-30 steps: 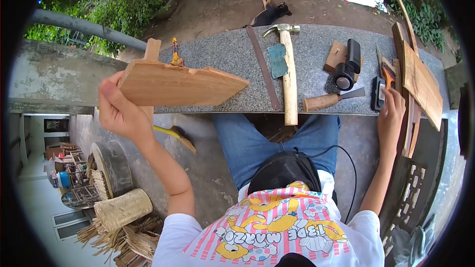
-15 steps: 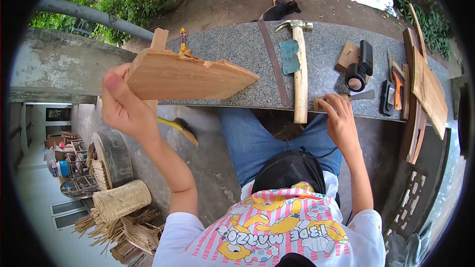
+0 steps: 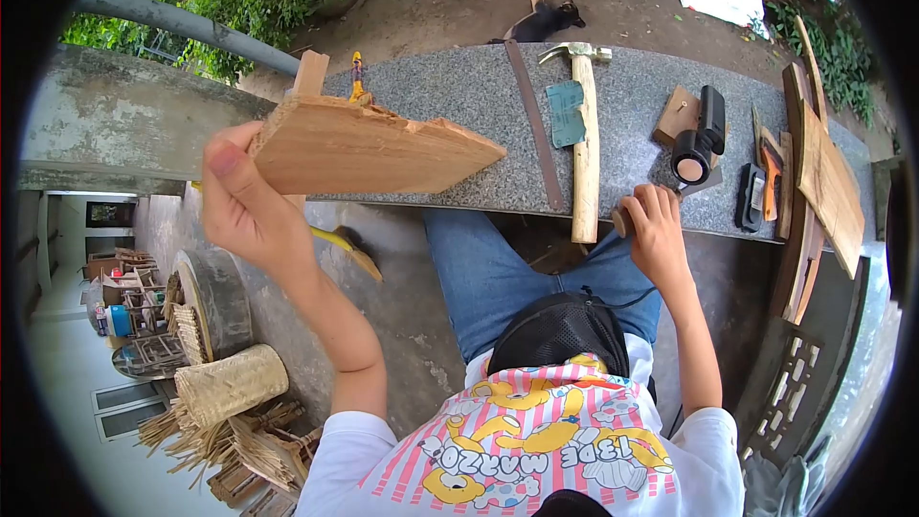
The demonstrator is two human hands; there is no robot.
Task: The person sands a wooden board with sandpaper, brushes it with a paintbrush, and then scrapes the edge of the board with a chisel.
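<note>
My left hand [image 3: 251,201] is closed on the end of a wooden board [image 3: 373,148], raised over the left part of the stone bench. The board's far end tapers to a point, and its upper edge is rough and splintered. Over the bench's front edge, my right hand [image 3: 656,230] grips the wooden handle [image 3: 622,222] of a chisel; its flat metal blade [image 3: 706,182] points right, partly hidden by a black cylindrical device [image 3: 699,139]. Left of that hand lies a claw hammer [image 3: 585,148] with a pale wooden handle. A teal sandpaper piece [image 3: 566,113] touches the hammer.
A metal ruler [image 3: 534,124] lies on the granite bench [image 3: 450,77]. Right of the black device are an orange-handled tool [image 3: 770,184], a black block [image 3: 750,197] and stacked planks [image 3: 828,182]. A wooden block [image 3: 678,113] sits behind it. A dog [image 3: 546,19] lies beyond.
My right hand has lifted slightly and turned the chisel, so its handle end tips toward me and less blade shows. The left hand and board stay nearly still.
</note>
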